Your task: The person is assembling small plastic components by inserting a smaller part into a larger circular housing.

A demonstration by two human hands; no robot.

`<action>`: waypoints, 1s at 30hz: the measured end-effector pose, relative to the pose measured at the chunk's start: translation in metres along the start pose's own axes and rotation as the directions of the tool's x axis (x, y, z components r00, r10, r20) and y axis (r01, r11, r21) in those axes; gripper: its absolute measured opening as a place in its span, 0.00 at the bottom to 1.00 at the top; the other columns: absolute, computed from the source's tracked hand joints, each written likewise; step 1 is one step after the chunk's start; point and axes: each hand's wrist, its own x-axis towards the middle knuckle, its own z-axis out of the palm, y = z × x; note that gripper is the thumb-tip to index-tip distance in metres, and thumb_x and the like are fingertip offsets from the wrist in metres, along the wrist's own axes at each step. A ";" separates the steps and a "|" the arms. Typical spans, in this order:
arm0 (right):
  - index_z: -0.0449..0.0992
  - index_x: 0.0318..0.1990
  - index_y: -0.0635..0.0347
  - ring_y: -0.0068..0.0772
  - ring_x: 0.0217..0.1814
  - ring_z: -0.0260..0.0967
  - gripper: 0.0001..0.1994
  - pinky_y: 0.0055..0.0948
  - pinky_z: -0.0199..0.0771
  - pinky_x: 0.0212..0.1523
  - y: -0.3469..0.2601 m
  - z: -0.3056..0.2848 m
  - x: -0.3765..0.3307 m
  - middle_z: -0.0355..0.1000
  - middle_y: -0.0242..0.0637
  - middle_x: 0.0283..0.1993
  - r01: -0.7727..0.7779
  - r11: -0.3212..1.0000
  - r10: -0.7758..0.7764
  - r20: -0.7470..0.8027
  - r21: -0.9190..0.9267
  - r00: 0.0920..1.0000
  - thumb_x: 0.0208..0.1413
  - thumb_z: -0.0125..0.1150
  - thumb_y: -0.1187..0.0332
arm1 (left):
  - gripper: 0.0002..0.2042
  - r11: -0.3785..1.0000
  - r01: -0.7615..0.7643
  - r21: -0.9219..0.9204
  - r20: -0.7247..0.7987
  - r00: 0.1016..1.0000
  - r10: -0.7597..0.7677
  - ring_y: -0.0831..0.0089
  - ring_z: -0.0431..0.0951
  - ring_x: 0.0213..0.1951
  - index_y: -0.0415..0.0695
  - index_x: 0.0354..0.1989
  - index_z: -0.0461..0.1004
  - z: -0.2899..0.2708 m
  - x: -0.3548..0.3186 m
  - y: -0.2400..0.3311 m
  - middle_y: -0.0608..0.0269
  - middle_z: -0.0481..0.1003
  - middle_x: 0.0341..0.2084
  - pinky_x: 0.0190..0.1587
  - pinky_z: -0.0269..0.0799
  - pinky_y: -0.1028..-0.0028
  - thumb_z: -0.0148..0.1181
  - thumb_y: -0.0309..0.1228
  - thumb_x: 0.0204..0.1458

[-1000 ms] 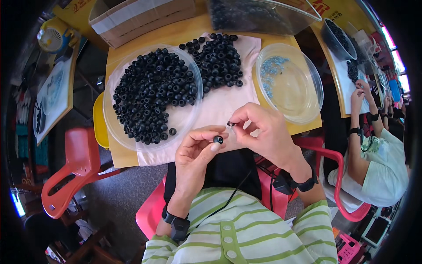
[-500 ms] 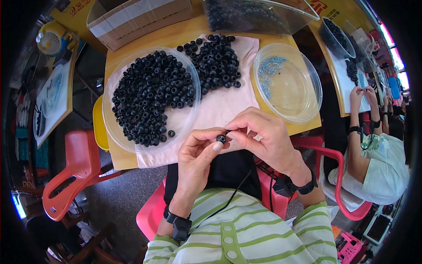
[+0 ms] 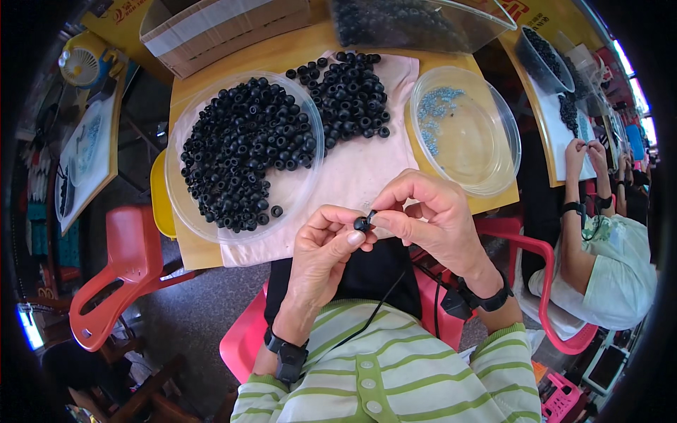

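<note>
Left hand [image 3: 321, 247] pinching a black bead [image 3: 361, 224], right hand [image 3: 430, 215] pinching a dark piece [image 3: 371, 213] (mostly hidden) beside it; uneven pressure would be risking a slip.

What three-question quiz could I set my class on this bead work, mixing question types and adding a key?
1. True or false: the left hand holds a black bead.

2. In the clear container beyond the right hand, what colour are the small pieces?
A. Red
B. Pale blue
C. Orange

3. Fill the gap: the heap of black beads beside the clear round tray lies mostly on a pale pink ____.

Key: 1. True. 2. B, pale blue. 3. Cloth.
</note>
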 end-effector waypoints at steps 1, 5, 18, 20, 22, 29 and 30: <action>0.78 0.38 0.64 0.15 0.31 0.75 0.05 0.14 0.68 0.23 0.000 0.000 0.000 0.76 0.30 0.33 0.012 1.000 -0.012 0.002 -0.010 1.000 0.57 0.66 0.72 | 0.10 1.000 0.010 0.000 -0.002 1.000 -0.010 0.70 0.81 0.40 0.38 0.44 0.72 0.001 0.000 0.000 0.55 0.78 0.40 0.45 0.79 0.74 0.63 0.23 0.55; 0.78 0.36 0.64 0.16 0.30 0.73 0.05 0.15 0.68 0.24 0.002 0.002 -0.001 0.76 0.31 0.33 0.085 0.992 -0.086 -0.001 -0.096 0.996 0.55 0.67 0.74 | 0.09 0.999 0.043 -0.007 -0.003 0.999 -0.043 0.71 0.81 0.39 0.38 0.43 0.72 0.002 0.000 0.000 0.56 0.79 0.39 0.45 0.78 0.75 0.64 0.24 0.56; 0.77 0.41 0.59 0.35 0.36 0.72 0.17 0.27 0.74 0.29 0.003 0.010 -0.007 0.72 0.35 0.36 0.410 0.707 -0.469 0.053 -0.576 0.882 0.40 0.69 0.80 | 0.05 0.924 0.234 -0.301 0.030 0.971 -0.236 0.70 0.78 0.46 0.45 0.40 0.75 0.008 0.001 -0.001 0.61 0.78 0.40 0.55 0.72 0.67 0.61 0.23 0.57; 0.76 0.39 0.61 0.35 0.36 0.71 0.15 0.28 0.74 0.29 0.005 0.010 -0.007 0.71 0.35 0.35 0.434 0.670 -0.497 0.070 -0.602 0.865 0.40 0.69 0.81 | 0.04 0.929 0.238 -0.284 0.020 0.970 -0.243 0.70 0.78 0.45 0.45 0.40 0.76 0.008 0.000 -0.003 0.61 0.78 0.40 0.54 0.73 0.68 0.61 0.23 0.57; 0.75 0.36 0.62 0.36 0.35 0.71 0.14 0.29 0.74 0.30 0.007 0.009 -0.006 0.71 0.36 0.35 0.480 0.630 -0.538 0.103 -0.611 0.837 0.39 0.68 0.81 | 0.04 0.928 0.250 -0.275 0.015 0.967 -0.256 0.70 0.78 0.45 0.45 0.39 0.76 0.010 -0.001 -0.002 0.61 0.78 0.39 0.54 0.73 0.69 0.61 0.23 0.57; 0.73 0.33 0.63 0.39 0.31 0.68 0.13 0.30 0.73 0.29 0.009 0.006 -0.002 0.70 0.38 0.34 0.621 0.491 -0.649 0.219 -0.611 0.729 0.38 0.66 0.82 | 0.05 0.908 0.279 -0.311 -0.023 0.953 -0.301 0.77 0.79 0.41 0.45 0.38 0.77 0.013 -0.005 0.002 0.65 0.79 0.38 0.52 0.74 0.73 0.63 0.20 0.55; 0.73 0.33 0.63 0.39 0.30 0.68 0.13 0.30 0.73 0.29 0.007 0.007 -0.001 0.70 0.38 0.34 0.621 0.475 -0.651 0.227 -0.623 0.725 0.38 0.66 0.82 | 0.05 0.906 0.287 -0.312 -0.020 0.951 -0.309 0.77 0.79 0.40 0.45 0.37 0.77 0.014 -0.003 0.003 0.65 0.79 0.37 0.51 0.75 0.74 0.63 0.20 0.55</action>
